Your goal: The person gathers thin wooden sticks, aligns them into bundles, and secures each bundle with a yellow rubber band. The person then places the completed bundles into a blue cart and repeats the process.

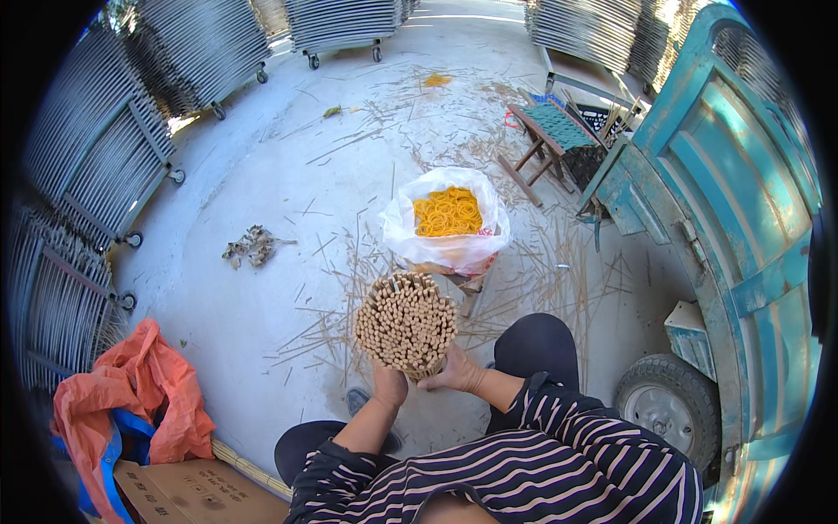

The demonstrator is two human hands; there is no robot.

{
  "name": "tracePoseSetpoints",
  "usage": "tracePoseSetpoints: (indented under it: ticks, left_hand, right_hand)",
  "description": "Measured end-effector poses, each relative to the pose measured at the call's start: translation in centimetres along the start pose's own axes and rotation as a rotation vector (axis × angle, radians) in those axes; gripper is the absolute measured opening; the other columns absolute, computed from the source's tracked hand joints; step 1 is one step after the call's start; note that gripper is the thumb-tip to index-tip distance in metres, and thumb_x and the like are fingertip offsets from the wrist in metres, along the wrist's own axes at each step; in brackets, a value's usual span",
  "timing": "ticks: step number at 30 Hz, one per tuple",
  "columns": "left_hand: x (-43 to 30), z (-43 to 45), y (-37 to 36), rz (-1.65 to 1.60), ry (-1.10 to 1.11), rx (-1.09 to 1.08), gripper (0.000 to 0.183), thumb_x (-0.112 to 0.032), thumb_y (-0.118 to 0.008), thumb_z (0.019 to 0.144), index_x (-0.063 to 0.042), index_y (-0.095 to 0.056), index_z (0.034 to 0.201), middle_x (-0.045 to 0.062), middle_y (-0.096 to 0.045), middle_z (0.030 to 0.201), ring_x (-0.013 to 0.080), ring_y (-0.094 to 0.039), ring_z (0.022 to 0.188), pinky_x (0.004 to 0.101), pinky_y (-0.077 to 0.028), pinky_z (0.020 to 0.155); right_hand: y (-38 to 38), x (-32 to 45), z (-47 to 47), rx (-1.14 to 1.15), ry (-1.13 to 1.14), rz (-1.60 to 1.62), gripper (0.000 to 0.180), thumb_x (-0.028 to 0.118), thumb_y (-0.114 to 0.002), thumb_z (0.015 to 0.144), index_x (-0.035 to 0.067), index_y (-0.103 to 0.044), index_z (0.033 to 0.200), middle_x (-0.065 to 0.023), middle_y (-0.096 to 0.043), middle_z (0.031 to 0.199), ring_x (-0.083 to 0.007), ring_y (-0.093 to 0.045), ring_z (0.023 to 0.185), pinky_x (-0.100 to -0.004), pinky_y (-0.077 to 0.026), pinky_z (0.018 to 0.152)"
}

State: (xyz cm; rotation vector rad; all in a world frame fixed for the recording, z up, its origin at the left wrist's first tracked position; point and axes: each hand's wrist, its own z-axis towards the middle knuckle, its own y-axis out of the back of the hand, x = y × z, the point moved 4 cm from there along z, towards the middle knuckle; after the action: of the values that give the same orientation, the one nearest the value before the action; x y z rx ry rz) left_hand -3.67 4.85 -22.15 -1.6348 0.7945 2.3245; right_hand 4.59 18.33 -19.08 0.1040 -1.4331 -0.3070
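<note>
A thick round bundle of thin tan sticks (406,322) stands before me, its many cut ends facing up towards the camera. My left hand (390,385) grips its near left side, fingers hidden behind or under it. On the near right side, my right hand (454,371) holds the bundle with the thumb laid across its lower edge. Just beyond the bundle is a white plastic bag (419,247), its mouth wide, with yellow rubber bands (449,212) heaped inside. The bag rests on a low support that is mostly hidden.
Loose sticks (576,275) litter the concrete floor (262,196). On the right stand a teal vehicle (740,190) with a wheel (668,406) and a folding stool (556,128). Wheeled racks (124,137) line the left. Orange sheeting (141,393) and a cardboard box (196,488) lie near left.
</note>
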Motion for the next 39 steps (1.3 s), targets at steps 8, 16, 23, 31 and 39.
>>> tracePoseSetpoints:
  ticks: [8,16,23,31,39]
  left_hand:
    - [-5.8,-1.3,1.9,-0.28,0.177,0.351,0.065,-0.043,-0.074,0.071,0.0,-0.057,0.117,0.014,-0.059,0.119,0.0255,-0.052,0.113,0.035,-0.039,0.097]
    - [-5.7,0.8,1.3,-0.133,0.197,0.313,0.068,-0.024,-0.084,0.06,-0.001,-0.055,0.118,0.01,-0.06,0.114,0.0224,-0.057,0.105,0.0337,-0.045,0.091]
    - [-12.2,4.4,5.9,-0.459,0.01,-0.024,0.076,-0.033,-0.085,0.058,-0.001,-0.053,0.119,0.009,-0.06,0.113,0.0212,-0.057,0.105,0.0349,-0.045,0.092]
    - [-20.9,7.2,14.6,-1.393,-0.289,-0.362,0.063,-0.037,-0.068,0.077,-0.004,-0.047,0.126,0.012,-0.055,0.122,0.0271,-0.054,0.111,0.0432,-0.044,0.096]
    - [-19.1,8.0,16.8,-1.633,-0.467,-0.482,0.057,-0.046,-0.058,0.086,-0.01,-0.047,0.129,0.014,-0.052,0.127,0.0323,-0.046,0.121,0.0536,-0.036,0.103]
  right_hand:
    - [-0.2,1.7,1.3,0.196,0.004,-0.121,0.109,0.025,-0.085,0.056,0.002,-0.019,0.139,-0.0218,-0.044,0.128,-0.0344,-0.046,0.119,-0.0399,-0.036,0.101]
    - [-1.6,-2.0,1.4,0.102,0.131,-0.194,0.101,0.026,-0.077,0.067,0.001,-0.008,0.138,-0.024,-0.045,0.128,-0.0378,-0.048,0.117,-0.0406,-0.039,0.098]
    - [0.8,12.1,6.8,0.115,0.304,-0.346,0.094,0.027,-0.076,0.066,0.002,-0.019,0.136,-0.026,-0.049,0.118,-0.0432,-0.054,0.104,-0.0454,-0.046,0.086]
    - [-3.0,33.5,9.6,-0.249,1.038,-0.742,0.073,0.033,-0.074,0.066,0.001,-0.044,0.124,-0.0195,-0.057,0.109,-0.0316,-0.057,0.101,-0.0369,-0.045,0.088]
    - [-5.0,18.1,9.2,0.188,0.116,0.217,0.099,0.056,-0.075,0.066,0.001,-0.032,0.137,-0.0163,-0.046,0.131,-0.0279,-0.045,0.123,-0.0376,-0.036,0.102]
